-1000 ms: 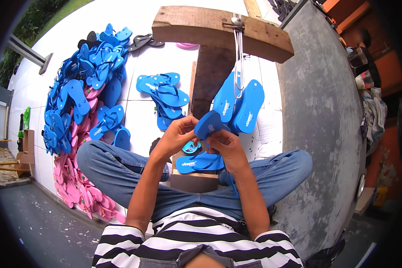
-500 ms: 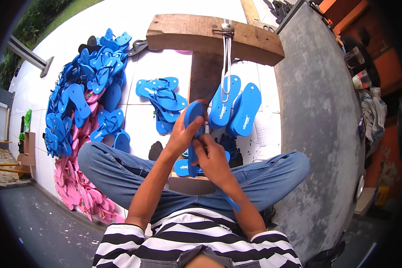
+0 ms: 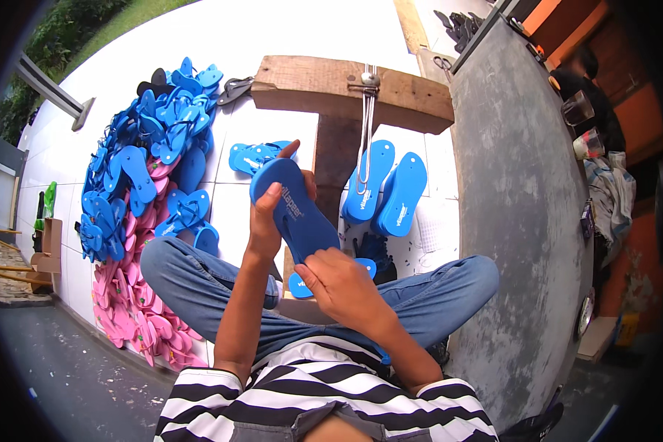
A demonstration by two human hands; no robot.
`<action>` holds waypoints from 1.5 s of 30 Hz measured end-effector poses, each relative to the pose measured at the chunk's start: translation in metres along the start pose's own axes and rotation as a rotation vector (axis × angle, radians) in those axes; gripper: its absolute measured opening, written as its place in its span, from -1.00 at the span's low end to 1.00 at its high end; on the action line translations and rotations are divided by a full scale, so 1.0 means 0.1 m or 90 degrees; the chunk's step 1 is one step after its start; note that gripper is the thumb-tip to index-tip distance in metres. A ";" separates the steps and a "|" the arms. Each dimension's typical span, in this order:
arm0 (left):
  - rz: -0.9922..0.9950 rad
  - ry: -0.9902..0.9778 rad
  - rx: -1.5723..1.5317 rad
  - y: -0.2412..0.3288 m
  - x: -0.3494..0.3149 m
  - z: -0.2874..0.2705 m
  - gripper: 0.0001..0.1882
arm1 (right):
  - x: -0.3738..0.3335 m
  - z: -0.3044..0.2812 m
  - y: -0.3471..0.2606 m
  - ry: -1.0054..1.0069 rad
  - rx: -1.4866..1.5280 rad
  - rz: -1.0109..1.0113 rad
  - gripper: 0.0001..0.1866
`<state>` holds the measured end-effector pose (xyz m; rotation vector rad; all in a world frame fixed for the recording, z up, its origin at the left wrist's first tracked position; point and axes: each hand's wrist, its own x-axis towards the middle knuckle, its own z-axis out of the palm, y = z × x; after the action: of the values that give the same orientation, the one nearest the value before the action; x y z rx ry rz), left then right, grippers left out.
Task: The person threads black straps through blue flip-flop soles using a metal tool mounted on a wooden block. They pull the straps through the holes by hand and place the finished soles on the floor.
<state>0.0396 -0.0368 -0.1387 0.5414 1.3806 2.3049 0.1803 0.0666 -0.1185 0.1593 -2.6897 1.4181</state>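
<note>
Hands [image 3: 346, 283] curled around blue sole [image 3: 303, 212] (strapped sandals [image 3: 249, 158] partly hidden behind), wooden beam [image 3: 309, 81] beyond

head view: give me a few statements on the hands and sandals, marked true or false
1. The left hand holds a blue sole near its upper end. True.
2. The right hand rests on a knee, away from the sole. False: the right hand is curled at the sole's lower end.
3. Pink sandals lie in the left part of the picture. True.
4. The soles just right of the wooden post are pink. False: those soles are blue.
5. A metal loop hangs across the wooden beam. True.
</note>
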 end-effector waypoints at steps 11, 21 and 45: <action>0.289 -0.158 0.372 0.40 -0.09 0.17 -0.37 | 0.24 -0.53 0.05 0.214 0.033 -0.076 -0.66; 0.469 -0.166 0.220 0.31 0.06 0.42 -0.37 | 0.29 -0.61 -0.05 0.498 -0.025 -0.163 -0.64; 0.399 0.136 0.830 0.72 0.79 0.76 -0.16 | 1.06 -0.71 0.05 0.614 0.175 0.017 -0.87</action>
<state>0.0018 0.0291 -0.0315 1.2201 3.0988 1.4909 0.0769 0.1231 -0.0680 -0.4320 -1.7173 1.3655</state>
